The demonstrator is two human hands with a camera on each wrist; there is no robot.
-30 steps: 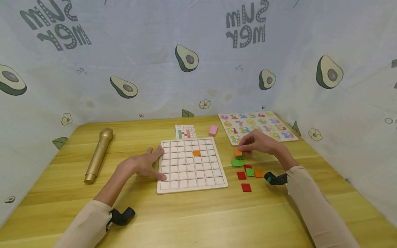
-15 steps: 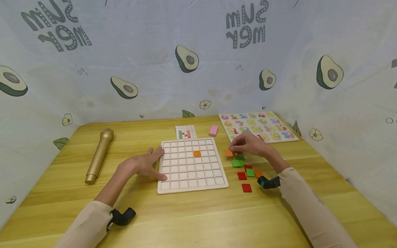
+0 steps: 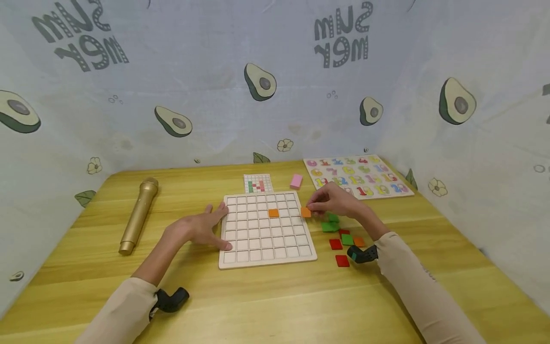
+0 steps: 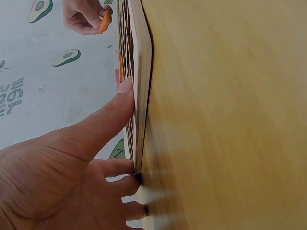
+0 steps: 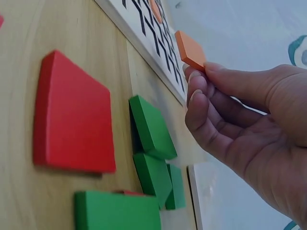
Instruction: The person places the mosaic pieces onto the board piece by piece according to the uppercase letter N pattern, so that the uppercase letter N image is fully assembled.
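Observation:
A white grid board lies on the table, with one orange tile in a cell of its upper part. My left hand rests at the board's left edge, fingers spread and thumb on the rim; the left wrist view shows the thumb against the edge. Between thumb and fingertips my right hand pinches a second orange tile, held just above the board's right edge. Green tiles and a red tile lie on the table below that hand.
A small pattern card sits behind the board, with a pink block beside it. At the back right lies a number puzzle board. A gold microphone lies at the left. Another orange tile lies among the loose tiles.
My right hand has carried the orange tile leftward from above the green tiles to the board's right edge. The left hand has stayed at the board's left edge.

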